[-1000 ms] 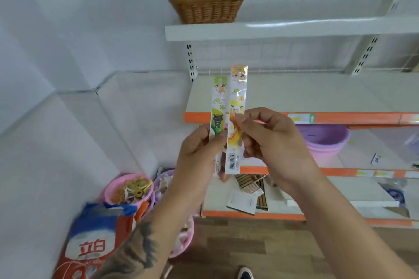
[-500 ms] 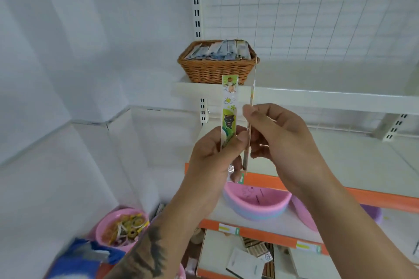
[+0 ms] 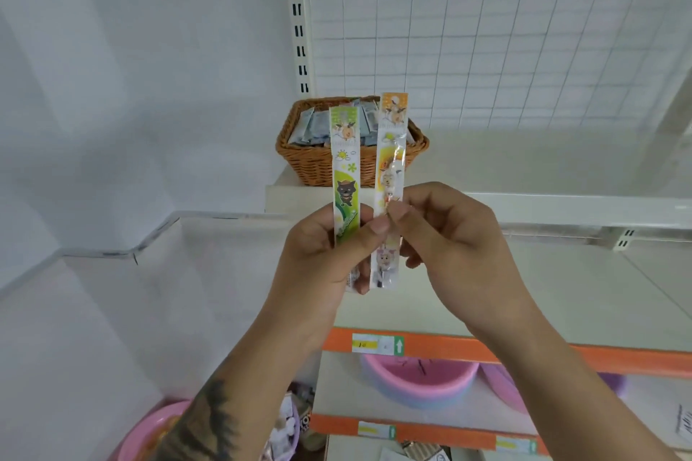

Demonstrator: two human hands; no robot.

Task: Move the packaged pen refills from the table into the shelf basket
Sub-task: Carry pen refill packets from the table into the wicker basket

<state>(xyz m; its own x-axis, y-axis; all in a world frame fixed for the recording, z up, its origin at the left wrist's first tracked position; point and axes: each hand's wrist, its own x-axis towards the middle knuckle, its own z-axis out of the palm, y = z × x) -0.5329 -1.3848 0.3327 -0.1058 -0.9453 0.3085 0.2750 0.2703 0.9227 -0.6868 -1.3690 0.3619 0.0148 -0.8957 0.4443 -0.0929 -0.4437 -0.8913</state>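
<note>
Two refill packs raised and turned face-on in front of the shelf basket.

The orange pack (image 3: pixel 389 195), edge-on half a second earlier, had been rotated so its printed face showed, and it stood upright just beside the green pack (image 3: pixel 346 195); both were held higher and closer to the wicker basket (image 3: pixel 318 165), whose rim their tops overlapped in the view, so the drop-in looked near but not yet begun. Each pack was a long, narrow, glossy strip with cartoon printing and a hang-hole header. The left hand (image 3: pixel 325 258) was closed around the green pack's lower half; the right hand (image 3: pixel 453 236) pinched the orange pack at mid-length with thumb and fingertips. The basket, already holding grey-blue packets, sat on the white upper shelf (image 3: pixel 561 206).
</note>
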